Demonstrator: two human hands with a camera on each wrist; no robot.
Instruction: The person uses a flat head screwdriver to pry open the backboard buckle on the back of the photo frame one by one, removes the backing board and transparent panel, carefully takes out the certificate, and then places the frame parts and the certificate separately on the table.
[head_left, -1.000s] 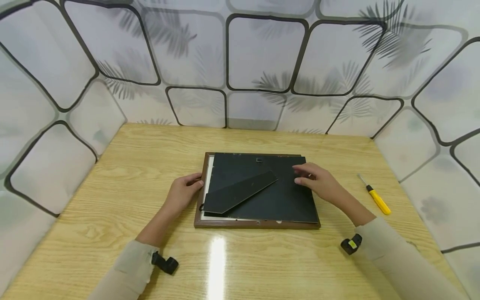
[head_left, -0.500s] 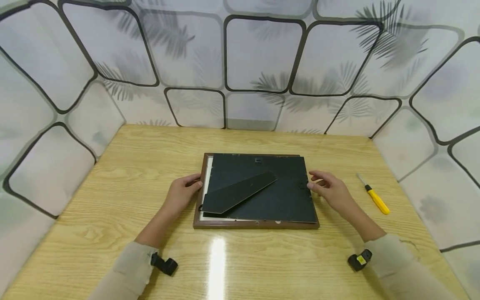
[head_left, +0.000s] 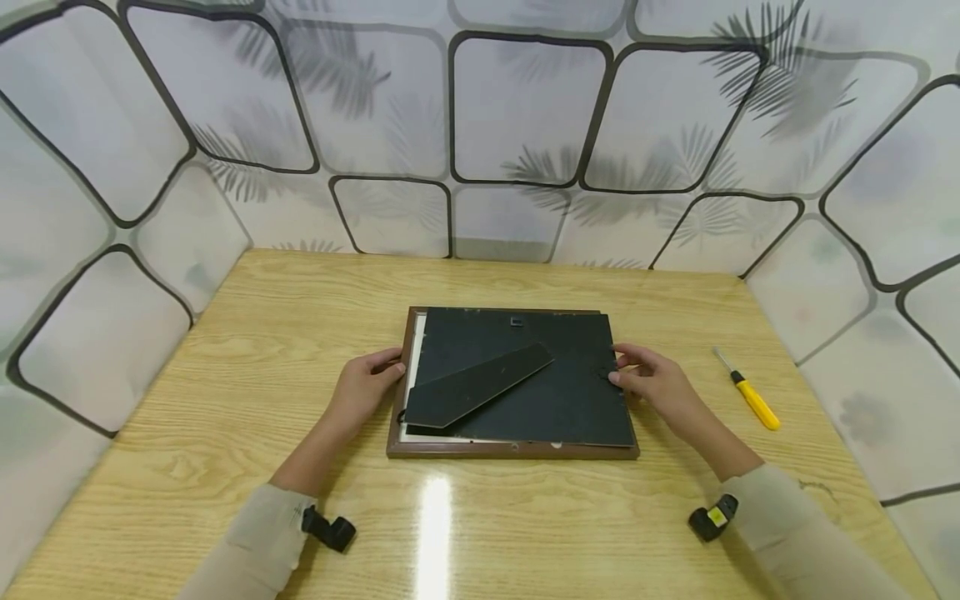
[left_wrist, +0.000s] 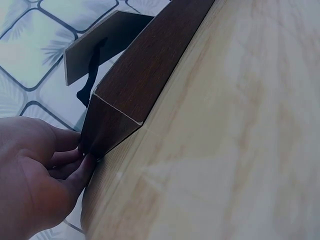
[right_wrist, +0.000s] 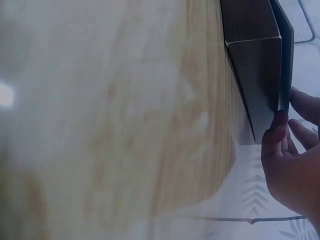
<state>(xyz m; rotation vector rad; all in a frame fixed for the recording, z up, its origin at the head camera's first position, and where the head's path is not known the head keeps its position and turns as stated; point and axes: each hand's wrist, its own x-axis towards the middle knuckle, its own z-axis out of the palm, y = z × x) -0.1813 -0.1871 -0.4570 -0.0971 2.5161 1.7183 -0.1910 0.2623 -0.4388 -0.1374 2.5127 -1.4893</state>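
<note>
A brown picture frame (head_left: 457, 450) lies face down on the table. Its black backing board (head_left: 555, 408) sits shifted to the right, baring a white strip along the left side. Slanting across the board is its black stand leg (head_left: 480, 387). My left hand (head_left: 362, 387) holds the frame's left side, thumb and fingers at the brown wood in the left wrist view. On the right, my right hand (head_left: 663, 387) pinches the edge of the backing board, thumb over its top. A gap shows between board and frame rim (right_wrist: 257, 65) in the right wrist view.
A screwdriver (head_left: 756, 404) with a yellow handle lies on the wooden table (head_left: 225, 400), right of my right hand. Patterned cloth walls (head_left: 525, 108) rise along the back and both sides of the table. Each sleeve cuff carries a small black camera.
My right hand first draws back from over the board to its right edge, then closes in on that edge with thumb and fingers. The left hand, frame and screwdriver stay put.
</note>
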